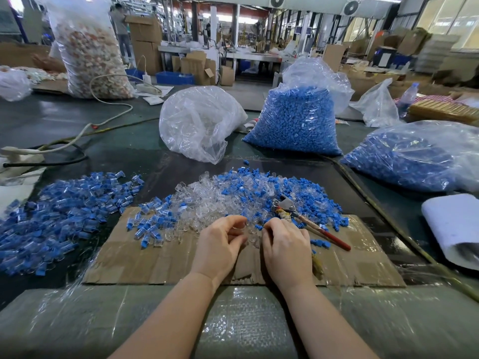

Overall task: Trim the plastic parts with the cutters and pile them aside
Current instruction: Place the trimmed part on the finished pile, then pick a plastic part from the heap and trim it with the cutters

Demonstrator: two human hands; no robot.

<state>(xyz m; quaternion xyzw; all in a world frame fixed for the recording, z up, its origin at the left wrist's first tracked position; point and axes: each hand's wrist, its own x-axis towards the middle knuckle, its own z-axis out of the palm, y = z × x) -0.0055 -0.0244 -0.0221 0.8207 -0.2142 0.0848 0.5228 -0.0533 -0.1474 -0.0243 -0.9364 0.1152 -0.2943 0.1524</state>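
Observation:
A heap of loose clear and blue plastic parts (233, 193) lies in the middle of the table, spilling onto a cardboard sheet (134, 260). My left hand (220, 244) pinches a clear part (241, 225) at the heap's near edge. My right hand (285, 244) has its fingers curled over small parts beside it, next to a blue part (259, 226). The cutters (305, 218), red-handled with a metal head, lie on the heap just right of my right hand, untouched. A pile of assembled blue-and-clear parts (59, 213) sits to the left.
Behind the heap stand a bag of clear parts (199, 123) and a bag of blue parts (298, 120); another blue-filled bag (414, 159) lies at the right. A white roll (453, 226) rests at the right edge. Cables (77, 136) cross the left.

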